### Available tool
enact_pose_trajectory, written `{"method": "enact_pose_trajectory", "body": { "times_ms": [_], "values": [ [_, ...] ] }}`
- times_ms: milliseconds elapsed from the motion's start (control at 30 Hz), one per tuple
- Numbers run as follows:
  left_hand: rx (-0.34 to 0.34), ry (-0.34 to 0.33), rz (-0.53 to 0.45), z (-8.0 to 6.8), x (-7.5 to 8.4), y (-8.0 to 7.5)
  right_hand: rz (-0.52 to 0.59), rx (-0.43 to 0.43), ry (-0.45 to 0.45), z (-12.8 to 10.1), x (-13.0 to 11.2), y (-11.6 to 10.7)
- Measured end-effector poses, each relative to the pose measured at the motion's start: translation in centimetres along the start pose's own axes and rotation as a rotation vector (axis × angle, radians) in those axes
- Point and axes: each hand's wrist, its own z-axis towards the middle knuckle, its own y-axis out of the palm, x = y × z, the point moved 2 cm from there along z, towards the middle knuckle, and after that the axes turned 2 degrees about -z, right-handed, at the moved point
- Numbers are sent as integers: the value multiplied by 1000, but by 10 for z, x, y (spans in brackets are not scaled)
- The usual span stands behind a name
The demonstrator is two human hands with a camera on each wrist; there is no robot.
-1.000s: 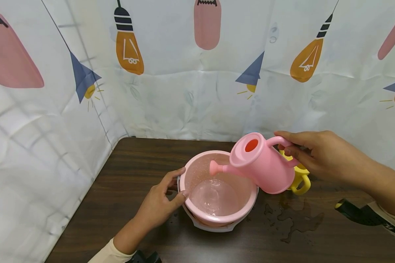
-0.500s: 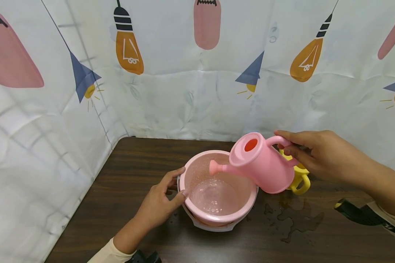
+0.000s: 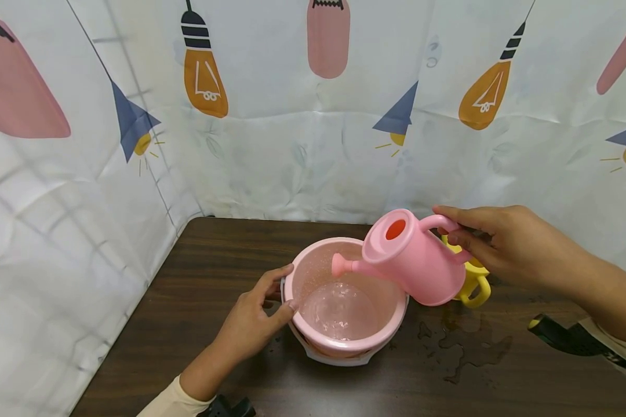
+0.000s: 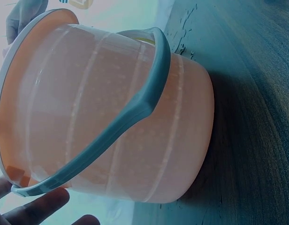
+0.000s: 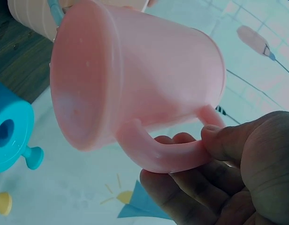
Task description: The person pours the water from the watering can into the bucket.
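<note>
A pink bucket (image 3: 383,341) with a white handle (image 4: 135,112) stands on the dark wooden table (image 3: 214,260), with clear water (image 3: 339,310) in its bottom. My left hand (image 3: 280,288) grips its left rim, thumb hooked over the edge; its fingertips (image 4: 36,211) show under the bucket (image 4: 111,117) in the left wrist view. My right hand (image 3: 448,226) holds a pink watering can (image 3: 417,260) by its loop handle (image 5: 172,157). The can (image 5: 135,79) is tilted left, and its spout (image 3: 339,265) hangs over the bucket's opening.
A yellow watering can (image 3: 475,286) stands just behind the pink one, under my right hand. A water spill (image 3: 464,341) lies on the table to the bucket's right. A blue watering can (image 5: 13,136) shows at the right wrist view's left edge. Printed curtain (image 3: 302,145) encloses the back and left.
Both hands and the tilted can stay almost still. Only the water surface in the bucket ripples and shifts.
</note>
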Motion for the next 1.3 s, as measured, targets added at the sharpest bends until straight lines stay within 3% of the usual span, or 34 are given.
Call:
{"method": "enact_pose_trajectory", "body": {
  "times_ms": [1300],
  "values": [
    [12,9,12,0,-2,0,8,25,-45,7,-3,-1]
  ]
}}
